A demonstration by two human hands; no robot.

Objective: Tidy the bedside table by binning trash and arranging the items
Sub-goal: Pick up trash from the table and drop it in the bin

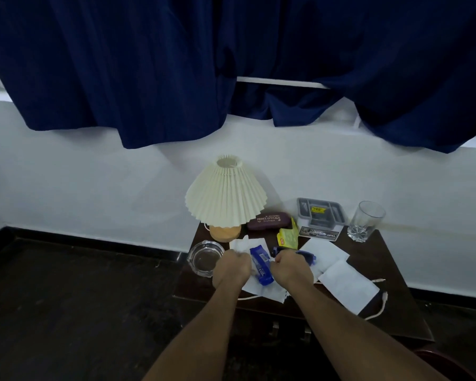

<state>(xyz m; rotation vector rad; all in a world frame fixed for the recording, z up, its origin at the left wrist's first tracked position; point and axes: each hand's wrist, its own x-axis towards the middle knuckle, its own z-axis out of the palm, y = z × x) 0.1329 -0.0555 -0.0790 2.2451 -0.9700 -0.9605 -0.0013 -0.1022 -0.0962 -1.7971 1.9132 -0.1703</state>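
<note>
1. On the dark bedside table (390, 273), my left hand (232, 266) is curled into a loose fist over a white tissue (239, 244); its fingertips are hidden from me, so I cannot tell whether they pinch the paper.
2. My right hand (291, 266) is curled the same way over a dark blue item (305, 255) I cannot identify; whether it grips it, I cannot tell.
3. Between my hands a blue wrapper (261, 266) lies on the tissue.
4. Just left of my left hand sits a glass ashtray (204, 259).
5. To the right lie two white papers (341, 273) and a white cord (379, 306) near the table's front edge.
6. Further back stand a pleated lamp (226, 195), a maroon spectacle case (268, 220) and a yellow packet (287, 237).
7. Against the wall sit a grey tray (320, 213), a printed card (318, 232) and a drinking glass (364, 220).
</note>
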